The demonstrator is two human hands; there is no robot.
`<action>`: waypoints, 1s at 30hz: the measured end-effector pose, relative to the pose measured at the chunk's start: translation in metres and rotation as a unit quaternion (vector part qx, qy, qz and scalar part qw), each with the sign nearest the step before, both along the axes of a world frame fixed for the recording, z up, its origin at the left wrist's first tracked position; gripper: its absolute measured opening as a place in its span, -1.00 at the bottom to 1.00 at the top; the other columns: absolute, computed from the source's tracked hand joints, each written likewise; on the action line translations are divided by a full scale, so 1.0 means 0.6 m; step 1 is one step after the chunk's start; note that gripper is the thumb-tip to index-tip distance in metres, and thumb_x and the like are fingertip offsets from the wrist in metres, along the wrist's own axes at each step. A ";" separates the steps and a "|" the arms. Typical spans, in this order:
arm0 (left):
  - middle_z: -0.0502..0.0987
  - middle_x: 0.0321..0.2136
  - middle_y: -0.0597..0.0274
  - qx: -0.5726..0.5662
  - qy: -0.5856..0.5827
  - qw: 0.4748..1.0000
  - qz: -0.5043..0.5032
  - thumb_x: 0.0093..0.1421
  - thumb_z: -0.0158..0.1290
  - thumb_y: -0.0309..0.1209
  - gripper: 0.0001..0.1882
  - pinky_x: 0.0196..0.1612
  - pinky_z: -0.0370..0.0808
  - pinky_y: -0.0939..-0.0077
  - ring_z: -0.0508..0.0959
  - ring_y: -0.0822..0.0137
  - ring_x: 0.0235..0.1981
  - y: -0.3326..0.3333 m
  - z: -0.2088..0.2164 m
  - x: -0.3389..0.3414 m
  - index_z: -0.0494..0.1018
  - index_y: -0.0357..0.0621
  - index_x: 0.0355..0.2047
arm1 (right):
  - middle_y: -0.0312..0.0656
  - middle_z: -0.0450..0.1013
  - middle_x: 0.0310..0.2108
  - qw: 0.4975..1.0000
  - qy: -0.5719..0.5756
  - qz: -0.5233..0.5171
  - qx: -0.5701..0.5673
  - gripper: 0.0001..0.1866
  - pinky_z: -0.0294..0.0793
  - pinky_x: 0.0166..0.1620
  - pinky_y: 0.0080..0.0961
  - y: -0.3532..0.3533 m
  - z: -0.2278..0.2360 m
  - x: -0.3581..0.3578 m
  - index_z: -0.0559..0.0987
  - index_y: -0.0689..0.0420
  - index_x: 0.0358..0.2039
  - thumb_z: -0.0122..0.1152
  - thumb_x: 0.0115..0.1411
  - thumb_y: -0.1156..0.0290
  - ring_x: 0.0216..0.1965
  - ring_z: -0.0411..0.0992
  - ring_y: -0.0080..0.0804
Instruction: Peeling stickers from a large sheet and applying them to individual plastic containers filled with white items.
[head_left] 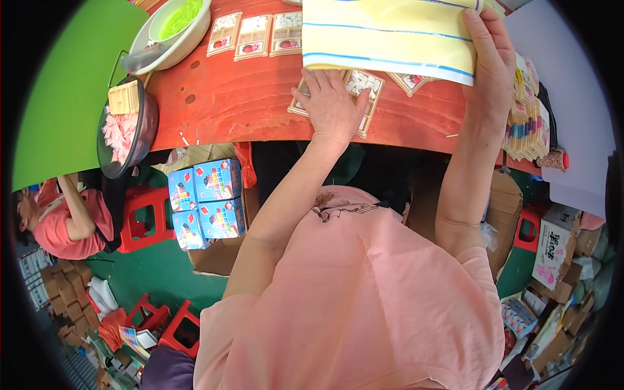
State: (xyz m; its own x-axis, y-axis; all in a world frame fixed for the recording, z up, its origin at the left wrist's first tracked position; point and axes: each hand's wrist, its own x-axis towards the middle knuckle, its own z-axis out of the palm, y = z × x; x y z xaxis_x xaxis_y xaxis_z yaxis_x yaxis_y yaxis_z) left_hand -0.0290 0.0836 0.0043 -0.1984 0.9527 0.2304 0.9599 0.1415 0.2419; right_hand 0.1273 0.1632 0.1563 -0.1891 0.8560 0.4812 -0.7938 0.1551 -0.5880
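My right hand (pixel 492 55) is closed on the right edge of a large pale yellow sheet (pixel 390 40) with blue stripes, thumb in front. The sheet hangs over the far middle of the table and hides what lies behind it. My left hand (pixel 333 109) lies with fingers spread over light wooden trays (pixel 371 117), its fingertips reaching the sheet's lower edge. White blocks (pixel 361 84) fill a compartment beside my left thumb. Another tray (pixel 411 82), with a red picture on it, shows partly from under the sheet.
Several filled trays (pixel 253 34) stand at the back left of the red table (pixel 214 104). Left of them are a white basin (pixel 184 49) and a dark bowl (pixel 151 123) of pink pieces. Stacked trays (pixel 528 130) rise at right. Blue boxes (pixel 218 182) sit below the edge; a co-worker (pixel 71 218) sits left.
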 end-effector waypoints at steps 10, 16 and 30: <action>0.07 0.32 -0.30 0.098 -0.025 0.994 -0.047 0.34 -0.11 0.04 -0.29 0.26 -0.15 -0.56 -0.06 -0.31 0.39 0.005 -0.010 -0.001 0.22 -0.33 0.26 | -0.29 0.53 -0.21 0.974 -0.139 -0.181 0.001 -0.82 0.48 -0.13 -0.69 -0.012 0.012 0.003 0.53 0.19 -0.09 0.09 0.35 0.43 -0.23 0.47 -0.63; 0.19 0.29 -0.18 0.173 -0.331 0.920 -0.114 0.39 -0.11 -0.13 -0.39 0.34 0.09 -0.10 0.14 -0.13 0.35 -0.023 0.040 -0.070 0.16 -0.27 0.30 | -0.31 0.52 -0.23 0.999 -0.040 -0.013 0.015 -0.84 0.49 -0.14 -0.67 0.001 -0.021 -0.066 0.50 0.18 -0.10 0.10 0.35 0.44 -0.25 0.47 -0.64; 0.47 0.11 0.04 0.168 -0.803 0.569 -0.061 0.30 0.09 -0.45 -0.49 0.20 0.41 0.30 0.49 0.24 0.11 -0.139 0.172 -0.363 0.27 -0.30 0.22 | -0.34 0.52 -0.27 0.929 -0.343 0.125 -0.060 -0.79 0.45 -0.18 -0.71 -0.079 -0.148 -0.207 0.49 0.20 -0.05 0.07 0.39 0.38 -0.24 0.46 -0.72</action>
